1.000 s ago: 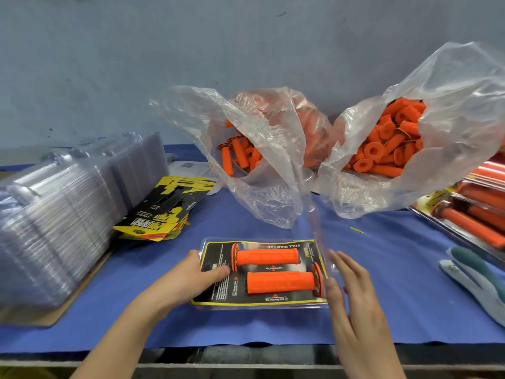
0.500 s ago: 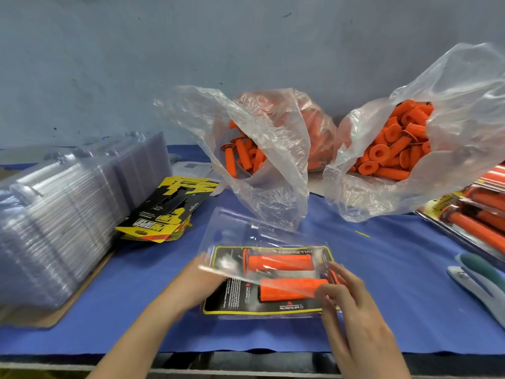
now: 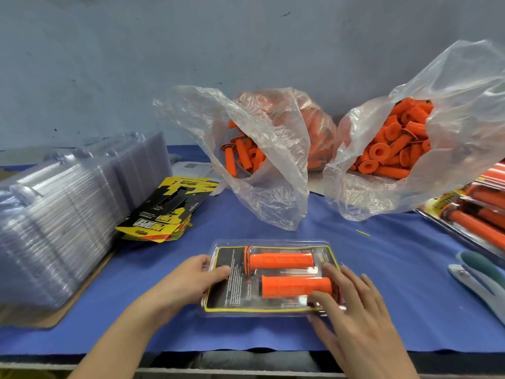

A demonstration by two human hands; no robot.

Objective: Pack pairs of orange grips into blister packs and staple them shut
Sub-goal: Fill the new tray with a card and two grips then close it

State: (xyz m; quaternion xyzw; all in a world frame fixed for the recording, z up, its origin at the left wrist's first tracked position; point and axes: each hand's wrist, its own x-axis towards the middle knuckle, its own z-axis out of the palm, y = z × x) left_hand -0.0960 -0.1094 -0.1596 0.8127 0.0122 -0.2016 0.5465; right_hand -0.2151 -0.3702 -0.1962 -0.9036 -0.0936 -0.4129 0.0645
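Observation:
A clear blister pack (image 3: 237,292) lies flat on the blue cloth in front of me, its lid down over a black-and-yellow card. Inside it, two orange grips lie side by side: the upper grip (image 3: 281,260) and the lower grip (image 3: 296,286). My left hand (image 3: 185,283) grips the pack's left edge with the thumb on top. My right hand (image 3: 352,305) presses flat on the right end of the lid, fingers straight and spread.
Two open plastic bags of loose orange grips (image 3: 246,157) (image 3: 396,143) stand behind. A tall stack of empty blisters (image 3: 54,214) fills the left side, with printed cards (image 3: 166,212) beside it. Packed blisters (image 3: 478,214) and a stapler (image 3: 475,274) lie at the right.
The clear lid, raised a second ago, has swung down over the grips. My right hand came down with it and now presses it flat; my left hand kept its hold on the left edge.

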